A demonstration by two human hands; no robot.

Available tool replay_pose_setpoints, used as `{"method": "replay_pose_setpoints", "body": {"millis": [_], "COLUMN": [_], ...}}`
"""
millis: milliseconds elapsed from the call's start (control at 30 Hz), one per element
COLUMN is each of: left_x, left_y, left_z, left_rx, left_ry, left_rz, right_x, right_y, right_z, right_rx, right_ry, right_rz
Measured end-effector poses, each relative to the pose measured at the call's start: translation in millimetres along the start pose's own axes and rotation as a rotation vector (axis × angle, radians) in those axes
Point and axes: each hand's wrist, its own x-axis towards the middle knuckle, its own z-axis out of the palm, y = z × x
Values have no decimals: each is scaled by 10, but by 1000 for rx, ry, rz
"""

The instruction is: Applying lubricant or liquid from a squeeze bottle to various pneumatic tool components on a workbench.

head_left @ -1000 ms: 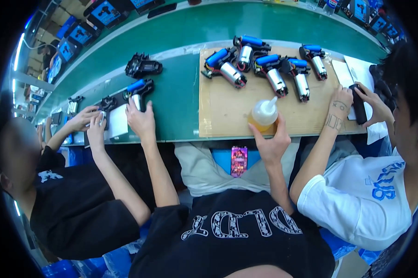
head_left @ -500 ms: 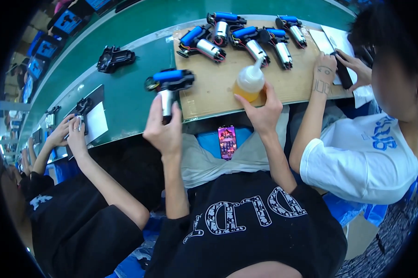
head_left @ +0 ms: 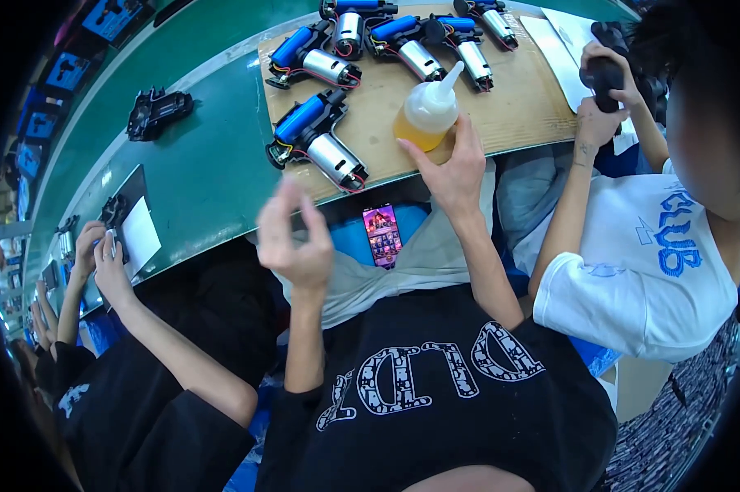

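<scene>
My right hand [head_left: 452,172] grips a translucent squeeze bottle [head_left: 426,115] with a slanted nozzle and yellow liquid in its lower part. The bottle stands upright over the front of the cardboard sheet [head_left: 386,98]. My left hand [head_left: 295,238], a little blurred, hovers empty in front of the table edge, thumb and fingers apart. Just beyond it, a motor assembly [head_left: 327,143] with a blue cylinder, silver motor and red wires lies on the cardboard's near left corner. Several similar assemblies [head_left: 403,49] lie farther back on the sheet.
A black plastic housing [head_left: 158,113] rests on the green table [head_left: 214,156] to the left. Below the table edge a lit phone [head_left: 382,235] lies in my lap. Co-workers sit on both sides; the right one's hands [head_left: 603,102] hold a dark part beside white paper [head_left: 542,53].
My left hand has put the motor assembly down on the cardboard and let go, drawing back toward me. The bottle stays in my right hand. The right co-worker has lifted a dark part.
</scene>
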Motion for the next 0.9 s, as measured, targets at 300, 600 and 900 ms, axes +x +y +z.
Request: {"method": "replay_pose_setpoints", "body": {"millis": [300,600,900], "left_x": [383,673,633], "left_y": [-341,-524,-503], "left_z": [-24,-80,-48], "left_rx": [-120,-384,-251], "left_ry": [-139,-293,-188], "left_rz": [-165,-262,-89], "right_x": [-255,-288,-279], "right_y": [-151,-804,-772], "right_z": [-119,222,288], "right_rx": [122,249,236], "right_ry": [147,-312,-253], "right_rz": [84,-151,-205]}}
